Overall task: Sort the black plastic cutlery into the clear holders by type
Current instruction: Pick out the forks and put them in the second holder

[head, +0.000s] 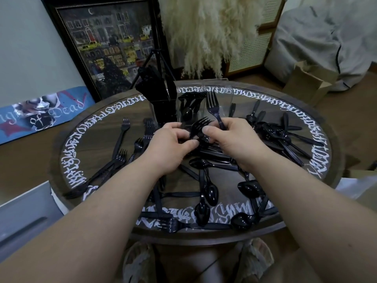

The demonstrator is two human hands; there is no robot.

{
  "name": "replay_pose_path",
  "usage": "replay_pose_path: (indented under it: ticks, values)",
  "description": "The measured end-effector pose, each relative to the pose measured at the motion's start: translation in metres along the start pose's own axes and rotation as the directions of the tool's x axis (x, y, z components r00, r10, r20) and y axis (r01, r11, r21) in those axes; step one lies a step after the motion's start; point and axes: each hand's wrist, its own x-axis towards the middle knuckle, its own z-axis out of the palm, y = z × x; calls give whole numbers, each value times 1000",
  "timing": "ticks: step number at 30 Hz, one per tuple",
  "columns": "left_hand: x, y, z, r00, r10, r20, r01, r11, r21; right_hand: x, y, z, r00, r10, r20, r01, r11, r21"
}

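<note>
I am looking down at a round wooden table (pixel 85 144) with white curly writing painted around its rim, in a room with a brown floor. Closest to me, below both hands, black spoons (pixel 210 193) lie mixed up on the table, and one fork (pixel 173 226) rests near the front edge. My left hand (pixel 171 148) has its fingers curled, and it pinches a black fork (pixel 199 125) by the handle, with the prongs pointing up and away. My right hand (pixel 234 139) is touching the left one. Its fingers are curled around the handle of a second fork (pixel 213 107), which stands up with its prongs high. I cannot tell if the right thumb also presses on the first fork. To the left of my left hand, more forks (pixel 122 152) lie spread on the table. To the right of my right hand sits a pile of cutlery (pixel 281 131). Just past my hands stand the clear holders (pixel 204 103). The one on the left is packed with black pieces, the middle one has a few, and I cannot see into the right one well. Far behind the table, a framed picture (pixel 106 45) leans on the wall, next to fluffy pale grass (pixel 208 31).
</note>
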Motion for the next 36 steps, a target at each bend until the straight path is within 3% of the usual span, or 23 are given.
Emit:
replay_pose_path:
  ticks: [7, 13, 16, 19, 25, 29, 36]
  values:
    - [1, -2, -2, 998, -34, 50, 39, 995, -93, 4, 2, -5, 989, -33, -147, 6, 984, -180]
    - [-4, -2, -1, 954, -184, 238, 254, 917, -309, 2, -3, -8, 993, -74, -94, 81, 994, 70]
    - [-8, 6, 0, 934, -186, 307, 313, 840, -443, 2, -5, 0, 988, -119, -94, 124, 991, 53]
    - [-9, 9, 2, 948, -144, 284, 266, 848, -459, 4, -3, 5, 985, -118, -129, 123, 992, 25]
    - [-5, 4, 0, 966, -29, 255, 107, 948, -298, 8, 2, 6, 989, -84, -125, 88, 996, 21]
    - [-4, 2, 1, 964, -81, 253, 157, 942, -297, 6, 1, 6, 994, -55, -98, 56, 998, 6]
    - [4, -4, 2, 983, -164, 84, 184, 900, -396, 6, -1, 0, 997, 59, -58, -49, 987, 150]
